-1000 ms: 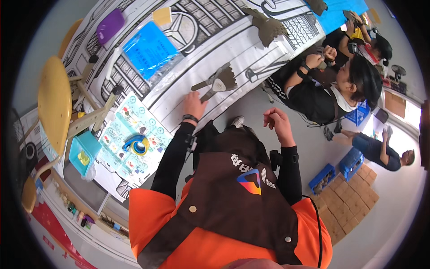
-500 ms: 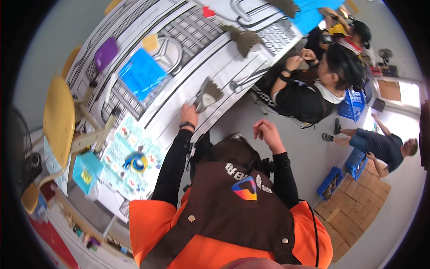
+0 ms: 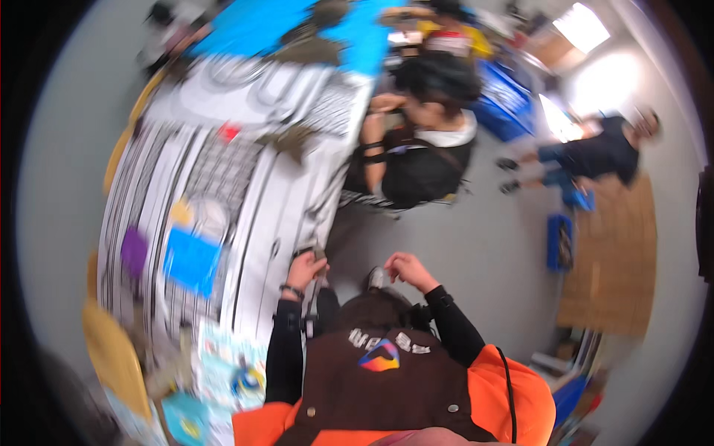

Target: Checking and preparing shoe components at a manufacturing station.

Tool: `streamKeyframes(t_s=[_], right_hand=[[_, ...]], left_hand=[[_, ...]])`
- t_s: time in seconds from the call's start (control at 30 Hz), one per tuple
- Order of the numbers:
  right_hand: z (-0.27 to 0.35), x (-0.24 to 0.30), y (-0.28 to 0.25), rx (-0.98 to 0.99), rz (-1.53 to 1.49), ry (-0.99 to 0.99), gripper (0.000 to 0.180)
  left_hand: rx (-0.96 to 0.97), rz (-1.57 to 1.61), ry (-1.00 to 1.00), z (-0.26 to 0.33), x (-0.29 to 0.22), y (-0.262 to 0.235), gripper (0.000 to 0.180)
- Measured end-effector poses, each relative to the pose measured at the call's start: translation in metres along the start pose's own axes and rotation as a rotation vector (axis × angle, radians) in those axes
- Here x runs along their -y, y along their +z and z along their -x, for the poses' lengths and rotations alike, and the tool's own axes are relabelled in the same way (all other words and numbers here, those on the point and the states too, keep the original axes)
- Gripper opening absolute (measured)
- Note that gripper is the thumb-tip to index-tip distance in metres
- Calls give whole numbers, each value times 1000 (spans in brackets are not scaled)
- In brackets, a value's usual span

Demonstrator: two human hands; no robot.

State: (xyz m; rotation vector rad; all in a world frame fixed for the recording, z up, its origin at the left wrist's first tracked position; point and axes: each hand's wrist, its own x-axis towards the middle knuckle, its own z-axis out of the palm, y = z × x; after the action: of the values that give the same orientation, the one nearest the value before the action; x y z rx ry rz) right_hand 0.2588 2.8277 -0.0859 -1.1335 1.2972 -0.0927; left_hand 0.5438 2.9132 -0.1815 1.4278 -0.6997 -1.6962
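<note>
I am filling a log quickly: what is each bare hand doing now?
Left hand: closed, seemingly holding a dark-grey piece, shape and material blurred.
Right hand: partly open, loosely curled, nothing visible inside.

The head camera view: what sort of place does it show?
Probably a small indoor workshop or craft room: a table with a black-and-white printed cover bears dark grey-green pieces, a person in black is at its edge, and a blue crate stands on the floor.

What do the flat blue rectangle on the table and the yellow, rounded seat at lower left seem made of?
Flat blue rectangle: smooth, possibly plastic or paper, from its even, bright colour. Yellow, rounded seat: perhaps varnished wood, from its warm tone; blur hides any grain.
</note>
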Motion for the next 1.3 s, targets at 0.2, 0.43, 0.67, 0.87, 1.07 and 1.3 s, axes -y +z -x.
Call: streamKeyframes(t_s=[0.2, 0.43, 0.67, 0.87, 1.07, 1.3], right_hand=[[54, -74, -49, -240, -250, 2, 24], [113, -157, -100, -381, -365, -56, 26], [158, -223, -148, -443, -433, 34, 24], [188, -265, -171, -442, -449, 24, 25], [203, -297, -192, -430, -453, -18, 26], [213, -319, -199, -427, -514, -131, 26]], left_hand=[[421, -40, -32, -31, -127, 160, 18], [611, -200, 107, -28, -156, 312, 18], [605, -164, 62, -5, -128, 394, 16], [578, -129, 108, 18, -96, 433, 15], [578, -135, 143, 30, -81, 464, 15], [579, -158, 117, 43, -75, 486, 15]])
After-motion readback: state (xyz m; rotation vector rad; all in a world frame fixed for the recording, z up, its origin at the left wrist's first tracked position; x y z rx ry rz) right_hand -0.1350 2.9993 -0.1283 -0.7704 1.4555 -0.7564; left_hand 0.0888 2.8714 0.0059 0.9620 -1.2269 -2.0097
